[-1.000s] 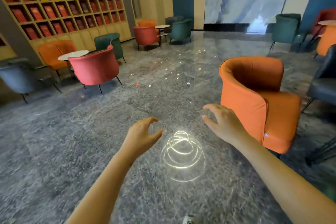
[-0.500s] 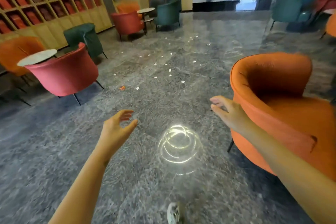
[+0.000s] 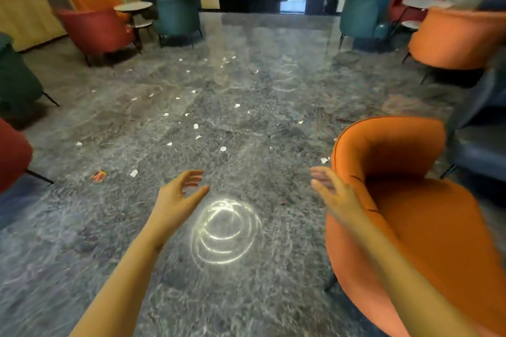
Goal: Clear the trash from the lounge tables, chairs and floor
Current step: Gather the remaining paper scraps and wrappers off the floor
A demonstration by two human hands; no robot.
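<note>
Grips wide and empty on left hand (image 3: 179, 194) and right hand (image 3: 332, 194); paper scraps (image 3: 223, 148) lie farther off. Best start nearest; pinch each edge.

Landmark: nearest armchair (image 3: 427, 227), set on floor (image 3: 82, 254). Paper scraps (image 3: 195, 126) scattered on floor left of and beyond it; one scrap (image 3: 324, 160) laid just beside its back. Wrapper (image 3: 98, 176) laid well left of it. Left hand (image 3: 178, 197) held left of it, right hand (image 3: 331, 191) near its rim. Small table (image 3: 423, 3) placed far behind it.
</note>
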